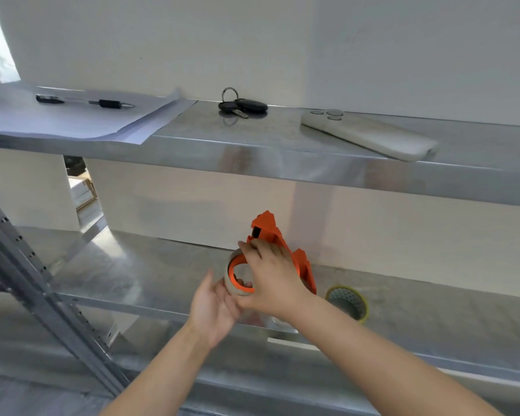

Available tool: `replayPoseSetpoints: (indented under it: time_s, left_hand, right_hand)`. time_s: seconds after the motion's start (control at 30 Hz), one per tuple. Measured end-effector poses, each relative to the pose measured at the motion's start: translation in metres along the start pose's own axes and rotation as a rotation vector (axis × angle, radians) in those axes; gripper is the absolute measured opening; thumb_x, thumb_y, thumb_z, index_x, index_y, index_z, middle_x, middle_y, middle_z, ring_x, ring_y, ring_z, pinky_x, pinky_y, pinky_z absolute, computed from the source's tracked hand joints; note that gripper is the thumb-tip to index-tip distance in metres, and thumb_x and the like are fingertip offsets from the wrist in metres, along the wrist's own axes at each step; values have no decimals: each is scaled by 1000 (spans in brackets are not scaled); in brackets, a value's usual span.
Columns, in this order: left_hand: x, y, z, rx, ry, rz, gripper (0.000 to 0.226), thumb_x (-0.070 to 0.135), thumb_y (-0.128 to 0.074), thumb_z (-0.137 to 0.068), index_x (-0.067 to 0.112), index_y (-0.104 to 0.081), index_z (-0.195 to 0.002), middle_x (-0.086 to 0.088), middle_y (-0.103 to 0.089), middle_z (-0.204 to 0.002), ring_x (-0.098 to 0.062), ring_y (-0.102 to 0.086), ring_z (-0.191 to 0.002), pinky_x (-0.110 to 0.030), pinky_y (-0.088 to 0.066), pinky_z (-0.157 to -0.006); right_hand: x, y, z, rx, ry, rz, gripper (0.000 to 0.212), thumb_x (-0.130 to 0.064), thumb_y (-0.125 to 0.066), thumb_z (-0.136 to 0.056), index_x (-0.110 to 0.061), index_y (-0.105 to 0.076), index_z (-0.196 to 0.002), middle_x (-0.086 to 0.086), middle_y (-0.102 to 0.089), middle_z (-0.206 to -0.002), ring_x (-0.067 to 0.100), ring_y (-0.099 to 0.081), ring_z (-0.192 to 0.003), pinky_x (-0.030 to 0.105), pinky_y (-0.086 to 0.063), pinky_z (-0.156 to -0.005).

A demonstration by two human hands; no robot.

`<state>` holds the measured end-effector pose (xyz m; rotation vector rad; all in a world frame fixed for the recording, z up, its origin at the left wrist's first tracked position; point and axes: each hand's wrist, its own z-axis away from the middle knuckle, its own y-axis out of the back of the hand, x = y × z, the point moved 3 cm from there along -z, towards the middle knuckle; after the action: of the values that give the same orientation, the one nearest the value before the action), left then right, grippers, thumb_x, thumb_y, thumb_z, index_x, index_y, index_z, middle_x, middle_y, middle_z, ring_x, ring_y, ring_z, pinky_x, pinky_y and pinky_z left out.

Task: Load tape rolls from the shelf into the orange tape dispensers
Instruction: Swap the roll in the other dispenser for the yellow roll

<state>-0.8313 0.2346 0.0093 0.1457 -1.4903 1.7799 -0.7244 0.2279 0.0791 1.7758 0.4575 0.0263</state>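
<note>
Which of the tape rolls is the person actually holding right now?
The pale beige tape roll around the orange dispenser, gripped by the left hand and the right hand. The yellow-edged roll lies untouched to its right.

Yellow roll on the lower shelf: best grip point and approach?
The yellow roll lies apart from the orange dispenser, its open core facing up and toward the camera. Probably best: come from above and front with the right hand, thumb inside the core, fingers on the outer rim, nothing crowding its right side.
</note>
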Motion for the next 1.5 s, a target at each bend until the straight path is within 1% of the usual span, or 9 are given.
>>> replayPoseSetpoints:
  time_s: [0.17, 0.33, 0.5, 0.67, 0.8, 0.97, 1.17, 1.37, 1.5]
  left_hand:
    - [-3, 9, -5, 84, -19, 110, 57, 26, -24, -98, 5, -73, -81, -13, -75, -75, -21, -73, -67, -37, -60, -63]
    - [2, 21, -9, 166, -32, 124, 38, 23, -26, -100, 12, -49, -72, -2, -62, -47, -13, -65, -50, -30, -59, -54]
    - [5, 17, -9, 153, -23, 176, 39, 25, -22, -101, 9, -50, -78, -6, -69, -52, -17, -71, -54, -38, -58, -56]
    - [5, 8, -7, 165, 3, 185, 40, 26, -23, -101, 8, -50, -79, -10, -68, -49, -17, -70, -49, -34, -58, -47]
    - [2, 7, -10, 169, 21, 211, 41, 27, -24, -101, 6, -51, -78, -9, -68, -52, -18, -70, -52, -37, -59, -51]
    - [3, 14, -18, 184, 18, 257, 36, 28, -27, -100, 13, -49, -77, -2, -63, -50, -14, -67, -56, -36, -59, -52]
    - [6, 2, -13, 188, -4, 227, 36, 27, -27, -100, 14, -48, -74, -2, -61, -46, -12, -65, -47, -31, -58, -50]
    - [11, 0, -7, 188, -26, 202, 37, 25, -27, -101, 13, -48, -73, -3, -61, -45, -14, -66, -46, -31, -56, -46]
    - [11, 6, -10, 194, -24, 180, 33, 26, -30, -100, 13, -51, -77, -3, -62, -51, -15, -67, -54, -33, -59, -51]
  right_hand:
    - [0, 39, 0, 42, -22, -204, 85, -55, -61, -65, -22, -37, -139, 2, -43, -136, 22, -40, -127, 35, -38, -106]
    - [82, 90, 23, 259, -248, -367, 89, -38, -76, -63, -16, -36, -140, 7, -43, -130, 19, -34, -127, 17, -24, -103]
    - [224, 51, 110, 43, -767, -172, 88, -29, -79, -68, -13, -33, -141, 18, -37, -140, 34, -34, -132, 37, -28, -110]
    - [277, 3, 172, -217, -938, -62, 89, -39, -72, -72, -13, -27, -144, 17, -31, -146, 36, -33, -133, 37, -31, -110]
    - [285, -19, 184, -212, -946, -52, 93, -47, -68, -69, -13, -25, -144, 17, -31, -148, 37, -34, -132, 40, -31, -110]
    - [262, -10, 158, -227, -787, 190, 101, -67, -54, -72, -26, -2, -149, 6, -1, -159, 30, 2, -147, 50, -1, -117]
    - [200, -42, 108, -368, -546, -68, 112, -66, -62, -56, -37, -2, -146, 3, 7, -159, 30, 8, -146, 41, -11, -118]
    - [204, -59, 101, -370, -702, -238, 106, -45, -77, -60, -30, -16, -145, 12, -28, -147, 34, -32, -133, 42, -38, -107]
    - [208, -32, 98, -105, -804, -427, 105, -47, -80, -48, -27, -32, -140, 13, -45, -136, 31, -45, -126, 40, -41, -105]
